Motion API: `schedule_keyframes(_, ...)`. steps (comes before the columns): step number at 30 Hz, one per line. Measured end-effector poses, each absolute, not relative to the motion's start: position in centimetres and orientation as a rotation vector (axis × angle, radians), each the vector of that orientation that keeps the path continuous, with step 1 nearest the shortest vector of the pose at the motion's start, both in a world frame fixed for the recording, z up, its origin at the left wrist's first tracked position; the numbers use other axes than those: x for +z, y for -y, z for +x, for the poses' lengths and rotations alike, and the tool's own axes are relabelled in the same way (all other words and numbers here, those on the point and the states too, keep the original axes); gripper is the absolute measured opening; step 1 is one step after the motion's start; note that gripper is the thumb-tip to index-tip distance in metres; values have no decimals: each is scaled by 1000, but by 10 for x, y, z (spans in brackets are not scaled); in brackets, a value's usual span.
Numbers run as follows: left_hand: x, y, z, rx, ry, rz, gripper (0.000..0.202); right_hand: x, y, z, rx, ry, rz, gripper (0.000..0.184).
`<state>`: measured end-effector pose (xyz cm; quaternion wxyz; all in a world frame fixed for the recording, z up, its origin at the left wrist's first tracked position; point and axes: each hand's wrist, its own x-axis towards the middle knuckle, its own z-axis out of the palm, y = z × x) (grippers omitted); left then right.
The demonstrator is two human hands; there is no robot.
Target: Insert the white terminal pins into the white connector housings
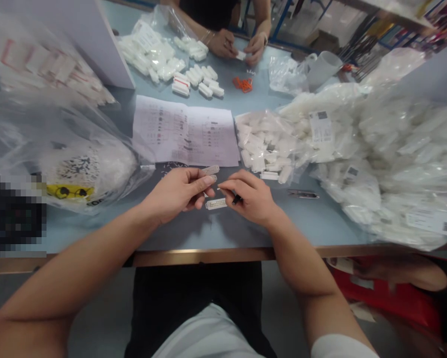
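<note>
My left hand [182,194] is closed, with thumb and fingers pinching a small whitish plastic strip [211,170]. Just to its right, my right hand [251,196] is closed around a thin tool with a dark end [237,200]; a tiny pale tip shows at its fingertips. The tool's exact kind is hidden by the fingers. Below and between both hands lies a white connector-like strip with rows of small holes [216,204], partly covered by the right hand. Small white bits [173,168] are scattered behind the left hand.
A printed sheet [186,130] lies beyond my hands. Bags of white plastic parts [264,141] crowd the right, beside small snips [303,194]. At left sits a clear bag [115,164]. Across the table, a co-worker's hands [223,44] hold a white piece near orange parts [243,84].
</note>
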<state>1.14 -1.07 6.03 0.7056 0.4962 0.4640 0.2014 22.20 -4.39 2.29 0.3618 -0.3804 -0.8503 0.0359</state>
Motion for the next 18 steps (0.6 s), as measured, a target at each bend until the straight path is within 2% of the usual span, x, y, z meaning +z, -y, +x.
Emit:
schedule_keyframes(7,67,7,9,547,-1104,1043,22,31,45,230,76,2750,-1010,11)
schedule_keyframes(18,63,7,10,564,-1075,1023,20,36,48,228,16,2849,-1022,9)
